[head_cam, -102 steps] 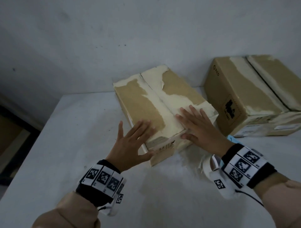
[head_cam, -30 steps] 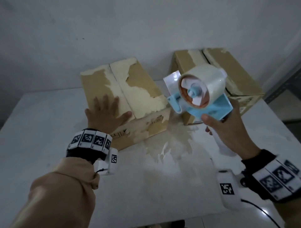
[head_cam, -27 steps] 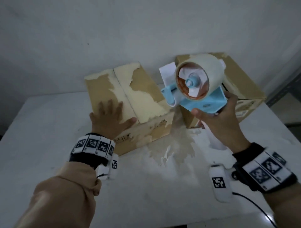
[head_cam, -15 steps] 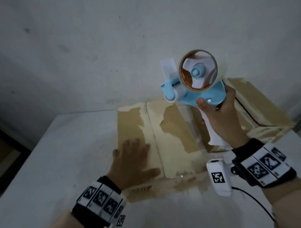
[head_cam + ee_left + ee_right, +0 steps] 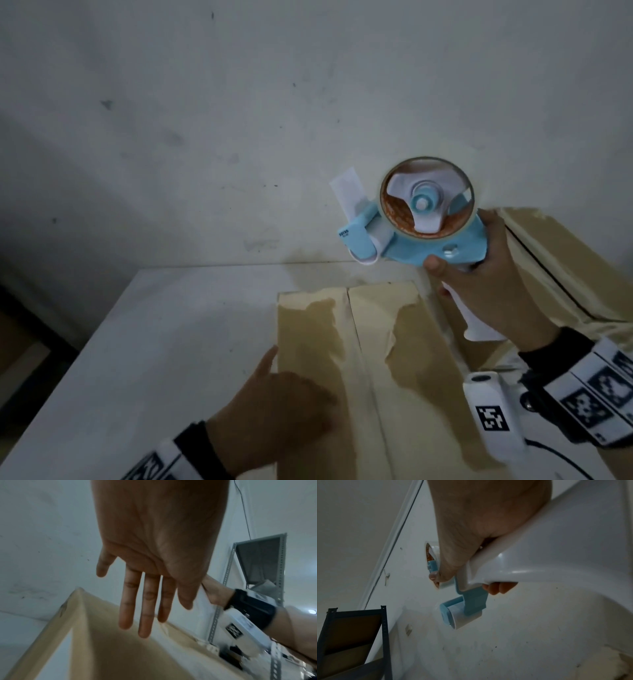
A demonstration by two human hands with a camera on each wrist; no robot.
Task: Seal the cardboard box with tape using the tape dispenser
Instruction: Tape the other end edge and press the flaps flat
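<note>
The tape dispenser is gripped by its white handle in the right hand, raised above the far end of the cardboard box near the bench's back edge, while the box, judged light and liable to slide, is steadied by the flat left hand, fingers straight.

small print on tape dispenser unreadable

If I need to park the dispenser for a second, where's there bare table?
Bare table lies left of the cardboard box, from the left hand back to the wall. Right is crowded: the second box sits close beside it, and the right hand holds the tape dispenser above the gap.
</note>
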